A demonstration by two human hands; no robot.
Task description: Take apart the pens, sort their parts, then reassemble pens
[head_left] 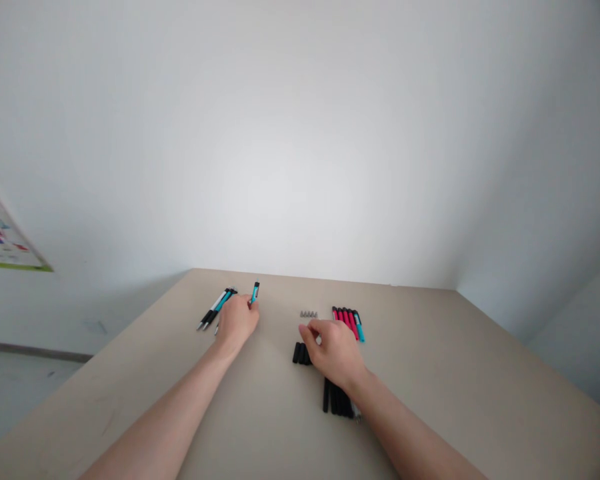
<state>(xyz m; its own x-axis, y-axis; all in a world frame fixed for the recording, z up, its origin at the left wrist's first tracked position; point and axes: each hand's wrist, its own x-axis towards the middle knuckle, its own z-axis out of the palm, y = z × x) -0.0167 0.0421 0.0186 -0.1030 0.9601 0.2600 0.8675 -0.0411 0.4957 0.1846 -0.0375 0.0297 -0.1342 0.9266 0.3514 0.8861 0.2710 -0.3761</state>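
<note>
My left hand [237,317] is closed around a teal pen part [255,293] with a black top, which points up from the fingers. Just left of that hand lie several pens [214,310], teal or white with black lower halves and silver tips; the hand partly covers them. My right hand [333,347] is pinched above the parts at the centre, and whatever its fingers hold is hidden. Beneath it, short black tubes [301,353] and long black tubes [336,399] lie in rows, partly covered. Behind it are small silver cone tips [309,314].
Pink pen barrels [347,321] and a teal barrel [359,328] with black tops lie beyond my right hand. The beige table [455,373] meets a white wall [300,167] at its back edge. A poster [7,233] hangs at the left.
</note>
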